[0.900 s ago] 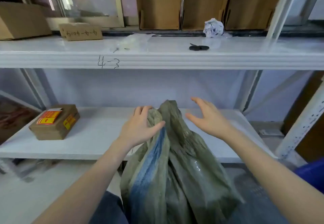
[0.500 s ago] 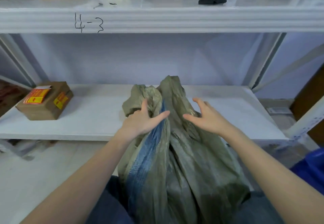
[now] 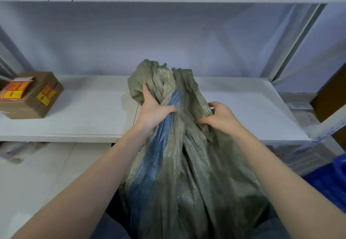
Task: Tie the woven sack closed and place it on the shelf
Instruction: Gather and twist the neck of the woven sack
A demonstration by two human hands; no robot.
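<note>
**Inspector:** Head view. Woven sack (image 3: 187, 163) stands before the lower shelf (image 3: 84, 119), neck bunched at 12 o'clock. Why?

**Assistant:** Gathered for tying, I judge. Left hand (image 3: 154, 112) clamps the neck; right hand (image 3: 221, 118) pinches a fold at 3 o'clock.

**Inspector:** Obscured?

**Assistant:** Sack's base and contents; no tie visible. Labelled carton (image 3: 30, 94) sits at 9 o'clock, well apart.

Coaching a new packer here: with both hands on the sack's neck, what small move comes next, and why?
Probably cross the two gathered bunches: the left hand and right hand each grip a bunch of the woven sack, and no knot shows yet.
</note>
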